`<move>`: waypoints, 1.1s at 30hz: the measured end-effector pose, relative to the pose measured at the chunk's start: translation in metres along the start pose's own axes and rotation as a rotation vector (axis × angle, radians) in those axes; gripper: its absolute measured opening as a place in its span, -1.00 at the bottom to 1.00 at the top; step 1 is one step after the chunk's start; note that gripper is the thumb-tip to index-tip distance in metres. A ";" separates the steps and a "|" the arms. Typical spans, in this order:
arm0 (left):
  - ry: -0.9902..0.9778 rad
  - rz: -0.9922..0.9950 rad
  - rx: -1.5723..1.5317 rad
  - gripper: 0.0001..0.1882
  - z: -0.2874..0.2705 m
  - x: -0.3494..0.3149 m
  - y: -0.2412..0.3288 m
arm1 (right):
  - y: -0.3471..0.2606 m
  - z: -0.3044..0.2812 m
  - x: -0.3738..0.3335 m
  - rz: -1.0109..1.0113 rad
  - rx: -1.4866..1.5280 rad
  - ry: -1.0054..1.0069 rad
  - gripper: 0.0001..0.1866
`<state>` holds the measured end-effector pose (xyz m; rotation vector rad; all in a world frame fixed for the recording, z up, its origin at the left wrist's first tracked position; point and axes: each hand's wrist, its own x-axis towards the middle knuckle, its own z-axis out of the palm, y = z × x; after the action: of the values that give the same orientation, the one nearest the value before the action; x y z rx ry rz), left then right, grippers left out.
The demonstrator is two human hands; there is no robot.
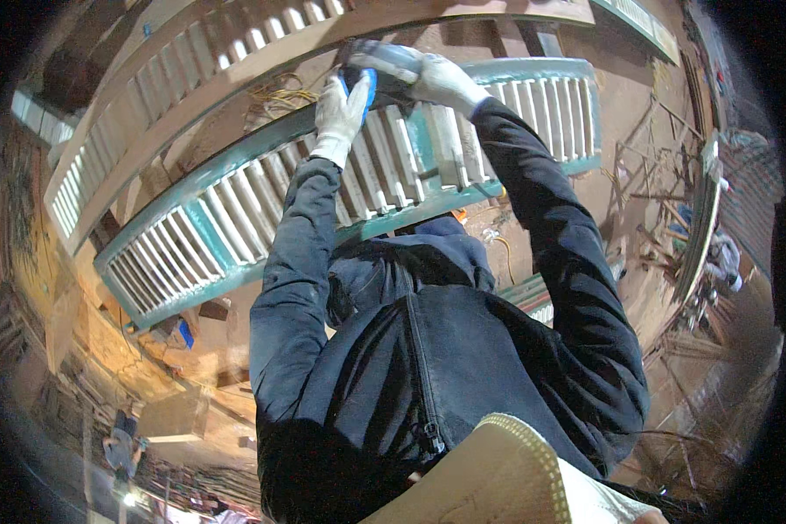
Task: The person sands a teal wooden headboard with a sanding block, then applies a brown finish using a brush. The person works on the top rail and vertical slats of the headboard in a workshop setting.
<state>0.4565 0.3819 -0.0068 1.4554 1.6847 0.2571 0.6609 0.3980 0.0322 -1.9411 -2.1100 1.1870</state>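
Head view: a long, curved panel with a teal frame (pixel 424 144) and pale slats stretches from the left side of the frame to the upper right. Above its long upper edge, at upper centre, a dark grey handheld tool (pixel 384 63) shows blurred. The right hand (pixel 445 84), in a white glove, is closed around the tool's right part. The left hand (pixel 341 112), gloved in white with blue on its palm side, is at the tool's left end; whether it grips the tool or only touches it cannot be told. A yellow cord (pixel 286 94) lies left of the left hand. A second slatted piece (pixel 162 96) fills the upper left. At lower left, another person (pixel 122 447) appears small.
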 end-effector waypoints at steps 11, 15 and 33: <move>0.585 0.197 -0.521 -0.13 0.107 -0.005 0.059 | 0.054 -0.008 0.012 -0.184 -0.054 0.218 -0.57; 0.456 -0.116 -1.248 0.10 0.097 0.009 0.117 | 0.055 0.001 0.015 -0.124 0.014 0.194 -0.52; -0.191 -0.262 -0.937 -0.39 -0.003 -0.195 0.050 | -0.030 0.006 -0.206 -0.451 0.565 -0.335 0.10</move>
<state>0.4773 0.2262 0.1182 0.5378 1.2874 0.6342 0.6773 0.2193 0.1378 -1.0250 -1.8880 1.8178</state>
